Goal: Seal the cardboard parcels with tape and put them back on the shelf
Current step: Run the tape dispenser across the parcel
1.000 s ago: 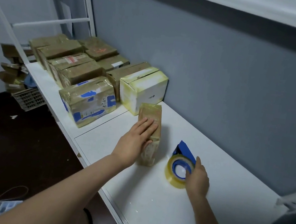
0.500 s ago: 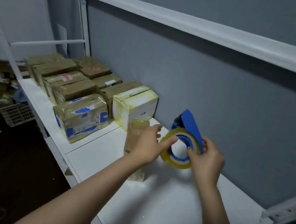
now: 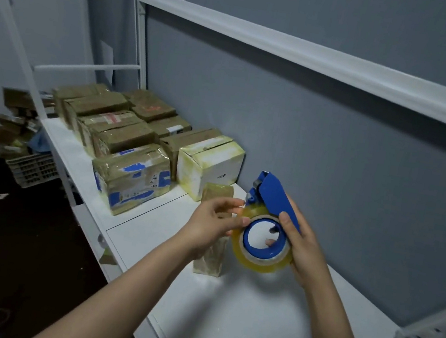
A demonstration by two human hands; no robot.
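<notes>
A blue tape dispenser with a yellowish clear tape roll is held up above the white shelf. My right hand grips the dispenser from the right, fingers through the blue core. My left hand pinches at the roll's left edge with thumb and fingertips. A small narrow cardboard parcel stands upright on the shelf behind my left hand, partly hidden by it.
Several taped parcels crowd the shelf's left part, nearest a blue-marked one and a white-and-yellow box. A white upper rail runs overhead along the grey wall. A plastic crate and loose cardboard sit on the dark floor at left.
My right hand lifted the tape dispenser off the shelf. My left hand left the small parcel and came to the roll's edge. The parcel stays standing.
</notes>
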